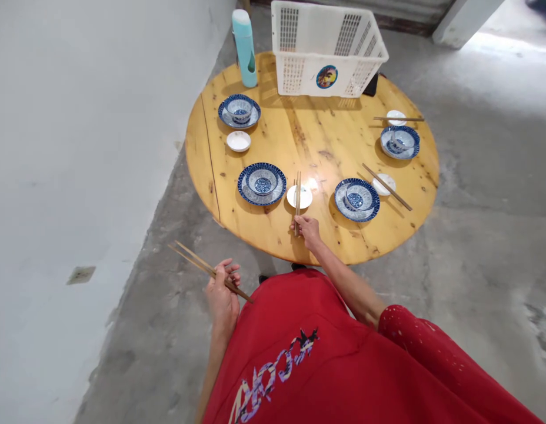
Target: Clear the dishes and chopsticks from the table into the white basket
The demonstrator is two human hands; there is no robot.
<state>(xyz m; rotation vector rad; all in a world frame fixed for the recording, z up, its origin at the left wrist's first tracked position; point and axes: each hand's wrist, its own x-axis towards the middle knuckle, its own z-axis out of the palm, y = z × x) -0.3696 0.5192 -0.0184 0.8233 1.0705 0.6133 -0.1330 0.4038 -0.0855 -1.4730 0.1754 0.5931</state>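
Observation:
My right hand (pixel 307 228) reaches over the near edge of the round wooden table (pixel 317 138) and pinches the near ends of a pair of chopsticks (pixel 298 194) whose tips lie across a small white dish (pixel 304 199). My left hand (pixel 222 294) hangs off the table at the lower left, closed around another pair of chopsticks (pixel 197 263) that points up-left. Blue patterned plates with bowls sit on either side of the dish: one on the left (pixel 261 183), one on the right (pixel 356 199).
Two more blue plate-and-bowl sets (pixel 239 111) (pixel 399 142) stand farther back, each with a small white dish nearby; chopsticks (pixel 386 178) (pixel 399 119) rest on the right-hand dishes. A white plastic basket (pixel 326 50) and a teal bottle (pixel 245 47) stand at the far edge. Concrete floor surrounds the table.

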